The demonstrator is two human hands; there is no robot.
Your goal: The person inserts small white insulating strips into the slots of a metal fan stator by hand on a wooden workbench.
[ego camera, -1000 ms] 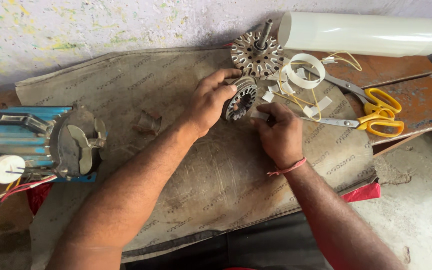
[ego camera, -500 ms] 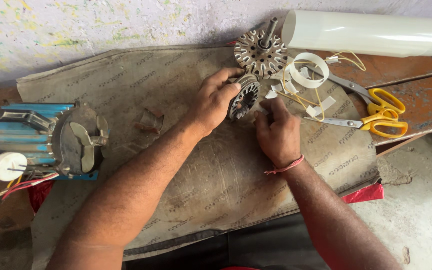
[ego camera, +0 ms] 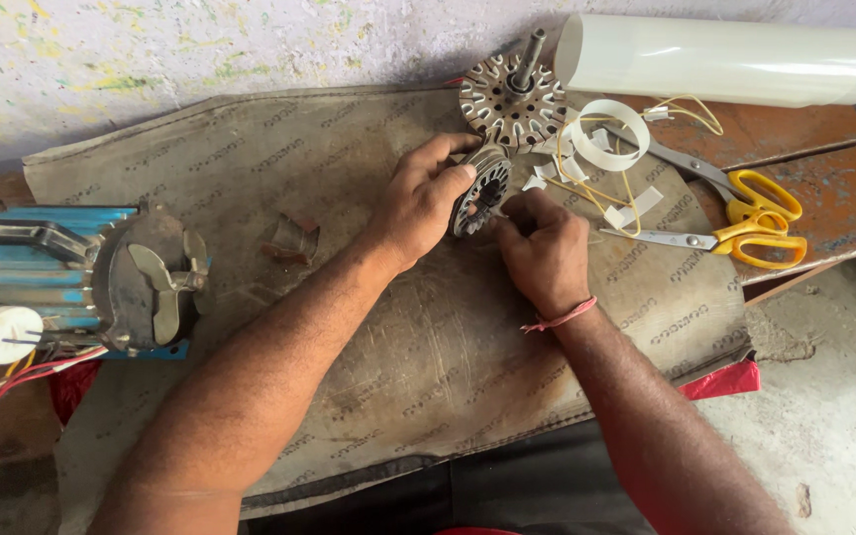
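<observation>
While both hands work at mid-bench, the far-left edge holds a blue metal machine with a grey cast end-plate (ego camera: 101,282), w/ a white round knob (ego camera: 0,334) and red and yellow wires (ego camera: 37,374) trailing below it; it lies well apart from the hands. A worn grey-brown fabric mat (ego camera: 279,178) covers the bench, prob. as padding for small parts. A small brown scrap (ego camera: 291,238) lies on it, left of the hands.

Left hand (ego camera: 423,203): fingers curled round the rim of a small slotted steel stator ring (ego camera: 482,186), tilted on edge over the mat, slots turned toward the right hand; firm wrap grip, likely to steady it. Right hand (ego camera: 545,250), thin red thread at the wrist: fingertips pinched close at the ring's lower edge. Can't tell if anything sits in the pinch; too small.

Just behind the ring, a second slotted steel disc with a centre shaft (ego camera: 513,94) stands on the mat. Right of that: loop of white strip (ego camera: 606,134), cut white bits (ego camera: 636,206), thin yellow wire (ego camera: 691,107), all within reach. Then yellow-handled scissors (ego camera: 745,223), blades partly apart, on the rust-brown board (ego camera: 814,178). Along the wall, a roll of translucent white sheet (ego camera: 735,61).
</observation>
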